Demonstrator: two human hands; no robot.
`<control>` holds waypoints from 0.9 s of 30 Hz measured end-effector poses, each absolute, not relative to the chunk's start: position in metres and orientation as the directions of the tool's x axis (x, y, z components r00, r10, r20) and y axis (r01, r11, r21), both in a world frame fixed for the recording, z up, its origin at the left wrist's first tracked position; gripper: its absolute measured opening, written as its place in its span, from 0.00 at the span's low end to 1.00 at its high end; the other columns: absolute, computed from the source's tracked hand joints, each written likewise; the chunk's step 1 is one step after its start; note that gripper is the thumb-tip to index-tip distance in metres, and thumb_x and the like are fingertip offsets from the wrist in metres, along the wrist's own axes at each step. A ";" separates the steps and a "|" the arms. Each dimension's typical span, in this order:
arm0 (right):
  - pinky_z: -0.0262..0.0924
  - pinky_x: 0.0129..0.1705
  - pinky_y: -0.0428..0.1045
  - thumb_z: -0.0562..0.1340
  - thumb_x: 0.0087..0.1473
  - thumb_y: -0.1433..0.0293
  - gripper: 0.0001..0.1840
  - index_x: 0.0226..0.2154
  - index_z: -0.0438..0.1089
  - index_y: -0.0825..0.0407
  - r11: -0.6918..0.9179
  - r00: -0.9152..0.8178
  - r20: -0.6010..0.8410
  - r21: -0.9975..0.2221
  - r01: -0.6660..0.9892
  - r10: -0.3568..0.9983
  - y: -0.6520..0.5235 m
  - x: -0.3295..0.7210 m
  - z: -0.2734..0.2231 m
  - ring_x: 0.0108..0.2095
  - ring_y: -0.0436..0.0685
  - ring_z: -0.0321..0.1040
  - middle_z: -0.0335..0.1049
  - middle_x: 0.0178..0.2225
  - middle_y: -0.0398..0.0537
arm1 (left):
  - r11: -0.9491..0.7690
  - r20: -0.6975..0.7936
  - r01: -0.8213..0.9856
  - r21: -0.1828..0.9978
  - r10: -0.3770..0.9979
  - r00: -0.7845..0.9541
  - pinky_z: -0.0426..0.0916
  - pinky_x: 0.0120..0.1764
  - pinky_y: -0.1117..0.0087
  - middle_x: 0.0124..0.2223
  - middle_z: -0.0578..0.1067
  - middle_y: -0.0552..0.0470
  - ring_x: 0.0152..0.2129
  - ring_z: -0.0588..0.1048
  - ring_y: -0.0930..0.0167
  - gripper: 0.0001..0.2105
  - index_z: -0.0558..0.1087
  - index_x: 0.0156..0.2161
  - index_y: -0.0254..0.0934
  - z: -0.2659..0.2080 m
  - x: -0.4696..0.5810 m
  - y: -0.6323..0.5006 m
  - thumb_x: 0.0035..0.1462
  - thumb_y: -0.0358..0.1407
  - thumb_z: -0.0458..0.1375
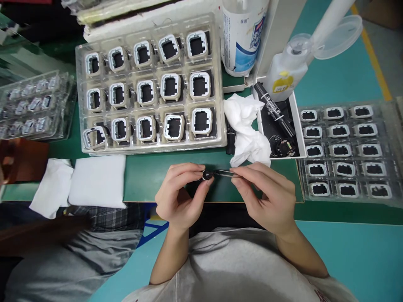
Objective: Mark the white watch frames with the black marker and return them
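Note:
Near the table's front edge, my left hand [179,195] pinches a small round black part [207,173] with a pale ring between thumb and fingertips. Its exact kind is too small to make out, and my fingers cover some of it. My right hand [269,197] is closed on thin metal tweezers [224,172]. The tweezers point left, and their tips meet the black part. Just beyond my hands lies a crumpled white cloth [247,126]. Behind my left hand is a clear plastic tray [151,147] with rows of pale square frames.
A white box [300,134] holds black markers [273,107] and a small dark component [282,147]. Behind stand a large bottle [242,40] and an open-lidded bottle [286,73]. More frame trays [348,157] lie right; folded white cloth [97,180] and a seated person [72,256] are left.

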State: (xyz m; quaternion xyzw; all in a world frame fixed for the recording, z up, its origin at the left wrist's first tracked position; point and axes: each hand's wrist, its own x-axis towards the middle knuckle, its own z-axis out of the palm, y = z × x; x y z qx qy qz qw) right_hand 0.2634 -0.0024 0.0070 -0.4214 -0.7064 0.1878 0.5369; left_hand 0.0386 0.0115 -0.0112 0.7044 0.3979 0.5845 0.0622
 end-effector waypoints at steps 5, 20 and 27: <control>0.81 0.41 0.51 0.73 0.81 0.79 0.10 0.55 0.86 0.48 0.583 -0.072 0.609 -0.711 0.392 0.790 -0.001 0.262 0.006 0.37 0.54 0.86 0.89 0.41 0.45 | -0.692 0.785 0.477 0.542 0.619 0.007 0.87 0.46 0.59 0.47 0.90 0.52 0.44 0.92 0.63 0.12 0.85 0.57 0.42 -0.012 0.038 0.013 0.77 0.27 0.78; 0.83 0.41 0.48 0.74 0.79 0.84 0.12 0.55 0.85 0.52 0.612 -0.095 0.641 -0.663 0.431 0.762 0.000 0.266 0.011 0.36 0.53 0.87 0.90 0.41 0.45 | -0.666 0.762 0.475 0.575 0.648 -0.013 0.89 0.49 0.60 0.50 0.91 0.50 0.45 0.92 0.64 0.09 0.84 0.56 0.40 -0.007 0.045 0.011 0.79 0.28 0.76; 0.84 0.42 0.48 0.75 0.78 0.84 0.12 0.57 0.87 0.54 0.626 -0.097 0.659 -0.644 0.441 0.746 0.000 0.267 0.008 0.36 0.52 0.87 0.92 0.43 0.47 | -0.664 0.760 0.474 0.578 0.650 -0.017 0.90 0.47 0.60 0.49 0.91 0.50 0.44 0.92 0.64 0.06 0.84 0.56 0.41 -0.006 0.048 0.011 0.82 0.31 0.76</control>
